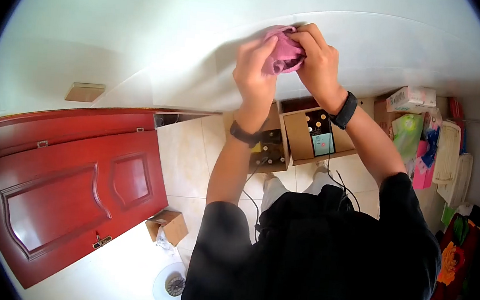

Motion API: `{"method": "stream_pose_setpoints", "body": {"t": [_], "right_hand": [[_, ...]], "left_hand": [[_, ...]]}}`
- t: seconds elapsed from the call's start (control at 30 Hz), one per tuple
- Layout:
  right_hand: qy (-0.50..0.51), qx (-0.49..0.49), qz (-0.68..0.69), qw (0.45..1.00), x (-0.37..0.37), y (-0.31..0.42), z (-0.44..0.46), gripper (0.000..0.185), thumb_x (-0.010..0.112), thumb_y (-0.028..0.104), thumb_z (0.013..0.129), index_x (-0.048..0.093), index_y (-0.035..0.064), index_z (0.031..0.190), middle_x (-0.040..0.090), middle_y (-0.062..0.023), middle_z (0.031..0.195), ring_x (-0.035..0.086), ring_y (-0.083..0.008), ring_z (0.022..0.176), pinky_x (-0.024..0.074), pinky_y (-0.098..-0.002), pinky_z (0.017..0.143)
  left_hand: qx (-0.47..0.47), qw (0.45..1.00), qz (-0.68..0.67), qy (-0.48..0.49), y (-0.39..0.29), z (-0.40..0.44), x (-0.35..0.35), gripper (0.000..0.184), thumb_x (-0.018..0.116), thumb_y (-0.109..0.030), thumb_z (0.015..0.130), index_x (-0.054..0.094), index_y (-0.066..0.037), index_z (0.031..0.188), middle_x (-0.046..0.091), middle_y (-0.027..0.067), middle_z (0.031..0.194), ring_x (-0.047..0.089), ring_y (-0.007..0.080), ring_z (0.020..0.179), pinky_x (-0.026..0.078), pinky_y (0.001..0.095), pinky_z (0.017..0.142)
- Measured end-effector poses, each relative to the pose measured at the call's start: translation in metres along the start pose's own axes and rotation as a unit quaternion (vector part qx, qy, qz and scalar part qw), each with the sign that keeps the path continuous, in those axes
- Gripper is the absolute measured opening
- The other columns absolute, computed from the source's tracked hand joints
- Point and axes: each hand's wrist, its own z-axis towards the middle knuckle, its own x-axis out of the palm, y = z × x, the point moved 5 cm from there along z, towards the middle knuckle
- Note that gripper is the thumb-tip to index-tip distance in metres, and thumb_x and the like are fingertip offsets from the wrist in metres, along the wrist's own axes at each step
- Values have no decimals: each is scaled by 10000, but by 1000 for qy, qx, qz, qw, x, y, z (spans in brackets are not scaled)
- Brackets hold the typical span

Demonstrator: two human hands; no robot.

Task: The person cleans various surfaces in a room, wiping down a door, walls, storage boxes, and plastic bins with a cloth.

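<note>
Pink cloth (286, 50) bunches between your two hands, raised before the pale wall (182, 25) in the head view; whether it touches the surface, you cannot tell from here. Your left hand (257, 68) pinches one side, thumb against the fabric, while your right hand (319, 64) grips the other with fingers curled inward, a two-sided hold that likely keeps the loose folds gathered. Both your arms reach up and forward, wrists banded, palms turned toward each other. Below, open cartons (298, 133) stand on the tiled floor (183, 173), probably upright to steady their bottles (270, 150).
</note>
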Motion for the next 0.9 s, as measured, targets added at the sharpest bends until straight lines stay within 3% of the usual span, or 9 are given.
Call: {"method": "stream_pose_setpoints", "body": {"t": [0.27, 0.43, 0.47, 0.73, 0.8, 0.87, 0.9], "right_hand": [[-11, 42, -11, 999, 91, 71, -23, 271, 710, -44, 710, 642, 56, 954, 644, -61, 948, 652, -300, 716, 530, -342, 580], [-30, 55, -39, 997, 156, 120, -42, 278, 679, -24, 737, 652, 94, 987, 645, -54, 963, 663, -295, 694, 535, -343, 580], [-43, 45, -45, 997, 169, 126, -47, 282, 666, -14, 747, 655, 111, 1000, 645, -48, 967, 666, -286, 669, 535, -339, 570], [-54, 98, -31, 993, 241, 152, -98, 318, 694, 11, 737, 628, 103, 1034, 616, -65, 970, 649, -338, 704, 525, -401, 595], [4, 141, -46, 989, 260, 149, -117, 191, 656, 57, 783, 618, 79, 969, 619, -95, 956, 655, -351, 712, 530, -424, 610], [70, 189, -65, 977, 287, 134, -155, 123, 629, 83, 811, 617, 69, 933, 625, -117, 951, 660, -359, 719, 535, -440, 620], [163, 218, -91, 958, 307, 120, -187, 71, 592, 112, 846, 621, 58, 883, 635, -144, 946, 668, -369, 739, 544, -460, 645]], "left_hand": [[1, 1000, -4, 26, 74, -13, -93, 428, 665, 167, 706, 719, -57, 1067, 647, 104, 974, 639, 273, 901, 528, 350, 770], [-6, 998, 2, 69, 126, -24, -158, 431, 622, 176, 722, 723, -67, 1064, 650, 116, 983, 642, 286, 888, 532, 361, 736], [-36, 995, -12, 89, 138, -29, -168, 432, 628, 165, 720, 722, -67, 1071, 653, 121, 988, 642, 297, 909, 532, 373, 760], [-8, 998, -11, 67, 192, -71, -212, 365, 662, 142, 733, 708, -35, 1050, 666, 129, 1005, 647, 317, 940, 527, 389, 836], [-18, 997, 6, 79, 209, -92, -215, 340, 650, 137, 737, 699, -26, 1032, 663, 140, 1014, 647, 326, 945, 522, 389, 826], [-113, 981, 68, 145, 233, -131, -214, 281, 649, 87, 756, 679, -8, 1019, 667, 158, 967, 654, 335, 909, 519, 387, 797], [-176, 960, 86, 200, 255, -162, -213, 216, 652, 25, 788, 659, 5, 1003, 681, 174, 898, 670, 321, 842, 517, 385, 771]]}}
